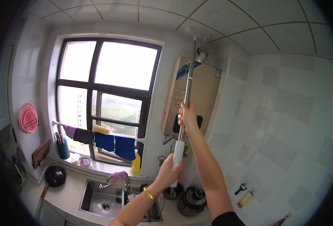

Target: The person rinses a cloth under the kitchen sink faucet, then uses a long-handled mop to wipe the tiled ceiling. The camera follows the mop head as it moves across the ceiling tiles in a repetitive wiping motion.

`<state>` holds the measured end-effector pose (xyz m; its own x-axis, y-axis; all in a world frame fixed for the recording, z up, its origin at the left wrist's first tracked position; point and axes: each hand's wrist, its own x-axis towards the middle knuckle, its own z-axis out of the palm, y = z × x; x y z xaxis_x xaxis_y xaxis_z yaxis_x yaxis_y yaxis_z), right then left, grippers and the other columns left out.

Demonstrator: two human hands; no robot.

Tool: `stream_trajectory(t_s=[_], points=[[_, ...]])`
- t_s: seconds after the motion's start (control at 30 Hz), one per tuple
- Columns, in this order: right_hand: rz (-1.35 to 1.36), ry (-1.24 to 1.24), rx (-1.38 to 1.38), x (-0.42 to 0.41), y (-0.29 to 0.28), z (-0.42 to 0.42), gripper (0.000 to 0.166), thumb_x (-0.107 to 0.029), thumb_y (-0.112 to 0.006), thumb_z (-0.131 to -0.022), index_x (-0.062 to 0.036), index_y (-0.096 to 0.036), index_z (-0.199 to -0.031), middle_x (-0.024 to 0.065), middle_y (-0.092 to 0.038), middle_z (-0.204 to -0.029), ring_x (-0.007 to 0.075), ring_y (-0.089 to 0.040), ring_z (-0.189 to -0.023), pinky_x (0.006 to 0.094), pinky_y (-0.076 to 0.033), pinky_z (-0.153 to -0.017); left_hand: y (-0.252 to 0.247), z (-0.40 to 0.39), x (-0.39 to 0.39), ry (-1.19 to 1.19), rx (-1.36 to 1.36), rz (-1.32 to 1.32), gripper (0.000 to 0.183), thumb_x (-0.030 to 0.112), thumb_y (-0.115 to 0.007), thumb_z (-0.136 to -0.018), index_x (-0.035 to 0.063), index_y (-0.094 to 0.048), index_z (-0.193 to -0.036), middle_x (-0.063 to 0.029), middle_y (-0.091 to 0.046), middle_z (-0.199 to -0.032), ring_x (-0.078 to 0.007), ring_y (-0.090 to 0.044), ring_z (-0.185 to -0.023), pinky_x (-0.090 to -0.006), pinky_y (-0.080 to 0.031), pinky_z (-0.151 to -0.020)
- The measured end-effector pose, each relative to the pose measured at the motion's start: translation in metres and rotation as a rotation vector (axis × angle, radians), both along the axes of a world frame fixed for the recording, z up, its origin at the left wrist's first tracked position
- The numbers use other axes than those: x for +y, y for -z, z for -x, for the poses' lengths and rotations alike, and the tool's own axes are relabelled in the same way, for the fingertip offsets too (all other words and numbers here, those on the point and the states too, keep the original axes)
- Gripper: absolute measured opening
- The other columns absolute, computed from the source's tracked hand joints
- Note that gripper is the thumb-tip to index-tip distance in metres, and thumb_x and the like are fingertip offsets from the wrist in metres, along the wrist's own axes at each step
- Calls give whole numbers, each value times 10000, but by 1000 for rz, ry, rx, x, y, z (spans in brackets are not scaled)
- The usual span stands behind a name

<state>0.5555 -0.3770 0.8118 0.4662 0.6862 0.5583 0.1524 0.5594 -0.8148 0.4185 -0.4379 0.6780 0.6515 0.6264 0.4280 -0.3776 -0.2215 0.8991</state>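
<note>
A telescopic metal pole (188,89) rises steeply in front of me. My left hand (168,173), with a gold bracelet at the wrist, is wrapped around its white handle grip (178,151). Higher up, my right hand (189,116) grips the metal shaft. At the top, a whitish mop or duster head (196,33) meets the tiled ceiling (211,26) close to the wall; its outline is hard to make out. Behind the pole hangs a gas water heater (204,90) with a metal flue pipe (202,51). The shaft and my right hand hide part of the heater's front.
Cloths (104,141) hang on a rod across the window (127,66). Below are a steel double sink (101,197) with a faucet (127,180), a wok (55,176), an electric pressure cooker (193,200) and a yellow bottle (136,162). Peelers or brushes (245,199) hang on the right wall.
</note>
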Motion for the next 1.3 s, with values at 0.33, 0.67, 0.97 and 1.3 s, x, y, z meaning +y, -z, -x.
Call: stream_trajectory(t_s=[0.33,0.67,0.97,1.3], points=[[-45,-112,7,-94,60,80,304,-144,-436,-924,-72,-373,-1212,-16,-348,-554,53,-316,-339,223,-299,-275,71,57,-74,26,105,154,233,110,-588,-832,10,-416,-953,-41,-506,-579,-116,-507,-436,-266,-400,-397],[-120,-89,-56,-147,111,117,350,-143,-403,-936,-40,-343,-1265,-12,-363,-573,42,-320,-342,192,-310,-292,119,87,-100,-3,-52,-83,250,76,-542,-838,29,-440,-1061,-12,-480,-582,-89,-447,-417,-249,-364,-363],[-126,-78,-49,-109,131,91,311,-171,-387,-955,-52,-364,-1242,-22,-361,-570,30,-305,-353,186,-305,-298,159,48,-52,4,52,19,368,57,-535,-828,58,-432,-1182,3,-479,-600,-86,-450,-439,-244,-371,-384],[-76,-53,0,-109,151,70,306,-185,-402,-955,-57,-379,-1233,-22,-346,-558,39,-305,-348,201,-297,-291,180,33,-63,85,-34,82,382,41,-508,-825,51,-412,-1194,2,-481,-636,-84,-444,-453,-242,-369,-390]])
